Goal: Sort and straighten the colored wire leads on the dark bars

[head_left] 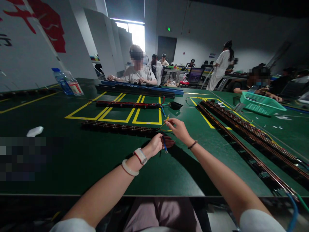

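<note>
Head view, right hand: thumb and fingertips pinched on a yellow lead. Left hand: fingers loosely extended, blue lead across them; whether pinched, cannot tell. Hazards, as judged: a hard tug on the yellow lead could strain its joint or skew the dark strip; a loose blue lead could tangle. Position: strip flat on green table, its right end just beyond the left hand; yellow lead's tip above the right fingertips.
</note>
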A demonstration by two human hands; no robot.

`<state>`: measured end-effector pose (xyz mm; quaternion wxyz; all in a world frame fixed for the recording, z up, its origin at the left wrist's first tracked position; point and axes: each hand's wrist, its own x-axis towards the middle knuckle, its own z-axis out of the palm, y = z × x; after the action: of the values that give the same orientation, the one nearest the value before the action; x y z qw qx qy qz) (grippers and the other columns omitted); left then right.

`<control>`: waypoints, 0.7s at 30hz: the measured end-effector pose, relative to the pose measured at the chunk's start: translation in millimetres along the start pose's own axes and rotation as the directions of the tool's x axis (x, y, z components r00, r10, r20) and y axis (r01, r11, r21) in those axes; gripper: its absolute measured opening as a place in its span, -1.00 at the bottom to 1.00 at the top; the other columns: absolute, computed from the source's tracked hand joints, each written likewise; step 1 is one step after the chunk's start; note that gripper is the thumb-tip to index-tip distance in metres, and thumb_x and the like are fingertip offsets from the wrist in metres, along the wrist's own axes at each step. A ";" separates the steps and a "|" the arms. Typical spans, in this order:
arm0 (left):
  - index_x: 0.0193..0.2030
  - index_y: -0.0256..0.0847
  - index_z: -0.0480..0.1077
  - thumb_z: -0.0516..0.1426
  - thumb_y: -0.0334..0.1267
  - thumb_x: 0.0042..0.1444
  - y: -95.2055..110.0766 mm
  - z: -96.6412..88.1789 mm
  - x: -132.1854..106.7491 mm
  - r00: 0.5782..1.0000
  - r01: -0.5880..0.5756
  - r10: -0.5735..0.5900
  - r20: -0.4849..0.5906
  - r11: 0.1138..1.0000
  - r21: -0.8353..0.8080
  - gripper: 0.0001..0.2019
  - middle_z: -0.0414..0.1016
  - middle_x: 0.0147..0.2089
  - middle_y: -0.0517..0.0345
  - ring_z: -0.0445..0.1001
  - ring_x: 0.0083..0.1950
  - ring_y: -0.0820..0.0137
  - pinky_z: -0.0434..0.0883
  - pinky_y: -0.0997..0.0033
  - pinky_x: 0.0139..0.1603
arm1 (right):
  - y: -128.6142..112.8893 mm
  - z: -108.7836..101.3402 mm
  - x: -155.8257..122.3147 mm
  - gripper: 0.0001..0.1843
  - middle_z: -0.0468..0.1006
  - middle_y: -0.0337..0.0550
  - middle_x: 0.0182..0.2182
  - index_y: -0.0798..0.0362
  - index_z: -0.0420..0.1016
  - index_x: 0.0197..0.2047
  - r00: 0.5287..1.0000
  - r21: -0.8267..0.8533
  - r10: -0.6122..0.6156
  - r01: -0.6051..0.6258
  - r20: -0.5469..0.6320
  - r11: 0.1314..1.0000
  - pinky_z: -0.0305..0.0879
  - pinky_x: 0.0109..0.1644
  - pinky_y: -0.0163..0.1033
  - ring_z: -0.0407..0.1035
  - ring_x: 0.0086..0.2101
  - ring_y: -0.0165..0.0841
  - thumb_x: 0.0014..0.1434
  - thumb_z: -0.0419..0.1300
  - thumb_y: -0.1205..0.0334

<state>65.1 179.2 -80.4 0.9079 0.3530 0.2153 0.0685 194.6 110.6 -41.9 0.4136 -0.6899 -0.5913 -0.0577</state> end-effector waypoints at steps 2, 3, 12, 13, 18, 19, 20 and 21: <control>-0.30 -0.45 0.39 -0.17 -0.40 0.23 -1.5 0.3 0.2 0.999 0.013 -0.012 -0.032 0.999 0.038 -0.67 0.54 -0.37 -0.22 0.56 -0.27 0.27 0.46 0.21 -0.08 | -9.6 11.2 18.2 -0.73 0.55 -0.15 -0.27 0.11 0.50 -0.15 0.999 -0.003 -0.033 0.033 0.027 0.999 0.24 -0.21 -0.37 0.39 -0.30 -0.42 0.28 0.07 0.12; -0.31 -0.44 0.39 -0.15 -0.42 0.23 -2.4 0.5 0.3 0.999 0.007 -0.005 -0.040 0.998 0.055 -0.70 0.54 -0.38 -0.20 0.56 -0.29 0.28 0.46 0.21 -0.08 | -15.3 18.1 26.6 -0.74 0.55 -0.16 -0.29 0.10 0.51 -0.16 0.997 -0.024 -0.058 0.060 0.054 0.998 0.23 -0.22 -0.37 0.39 -0.31 -0.42 0.28 0.08 0.13; -0.15 -0.31 0.41 -0.01 -0.47 0.19 -3.8 1.1 1.2 0.992 -0.102 0.107 -0.061 0.992 0.078 -0.79 0.55 -0.29 0.04 0.51 -0.30 0.41 0.48 0.39 -0.21 | -46.8 81.0 56.0 -0.75 0.52 -0.04 -0.25 0.10 0.55 -0.15 0.919 -0.340 -0.096 0.236 0.382 0.910 0.17 -0.16 -0.28 0.37 -0.24 -0.32 0.29 0.08 0.19; -0.13 -0.30 0.41 -0.02 -0.46 0.20 -3.9 1.2 2.1 0.992 -0.099 0.104 -0.065 0.992 0.074 -0.79 0.55 -0.27 0.03 0.51 -0.28 0.41 0.48 0.40 -0.21 | -45.8 81.3 54.1 -0.74 0.51 -0.04 -0.24 0.10 0.53 -0.11 0.923 -0.321 -0.101 0.230 0.372 0.919 0.17 -0.15 -0.28 0.37 -0.23 -0.33 0.29 0.07 0.18; -0.20 -0.38 0.42 0.00 -0.49 0.17 -7.5 -0.7 7.4 0.994 -0.097 0.102 -0.044 0.990 0.104 -0.82 0.54 -0.31 -0.06 0.53 -0.32 0.37 0.48 0.34 -0.20 | -26.6 55.6 32.0 -0.67 0.48 -0.12 -0.25 0.03 0.42 0.07 0.980 -0.195 -0.105 0.137 0.168 0.971 0.17 -0.13 -0.30 0.32 -0.23 -0.38 0.29 0.06 0.12; -0.22 -0.40 0.41 0.00 -0.50 0.17 -8.0 -1.6 7.6 0.994 -0.096 0.100 -0.032 0.989 0.110 -0.83 0.53 -0.33 -0.09 0.53 -0.33 0.36 0.47 0.33 -0.20 | -18.9 47.6 25.2 -0.68 0.47 -0.13 -0.26 0.02 0.42 0.06 0.986 -0.202 -0.087 0.116 0.145 0.972 0.16 -0.12 -0.30 0.31 -0.23 -0.37 0.29 0.07 0.13; -0.25 -0.42 0.40 0.00 -0.50 0.18 -8.2 -2.4 7.2 0.995 -0.091 0.094 -0.021 0.989 0.119 -0.84 0.53 -0.35 -0.12 0.53 -0.34 0.36 0.47 0.32 -0.19 | -9.9 39.8 17.8 -0.69 0.47 -0.12 -0.25 0.02 0.43 0.05 0.989 -0.226 -0.067 0.096 0.131 0.969 0.15 -0.12 -0.29 0.31 -0.22 -0.36 0.28 0.08 0.14; -0.27 -0.43 0.38 -0.01 -0.49 0.19 -7.9 -3.1 6.2 0.996 -0.083 0.085 -0.013 0.987 0.135 -0.85 0.52 -0.36 -0.14 0.54 -0.35 0.35 0.47 0.31 -0.19 | 0.0 32.4 10.0 -0.70 0.47 -0.11 -0.24 0.01 0.45 0.03 0.991 -0.262 -0.044 0.075 0.125 0.962 0.14 -0.12 -0.28 0.30 -0.21 -0.35 0.27 0.10 0.15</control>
<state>69.1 176.9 -89.9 0.8763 0.4214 0.2129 0.0954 184.3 139.0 -57.3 0.2795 -0.7233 -0.6222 -0.1080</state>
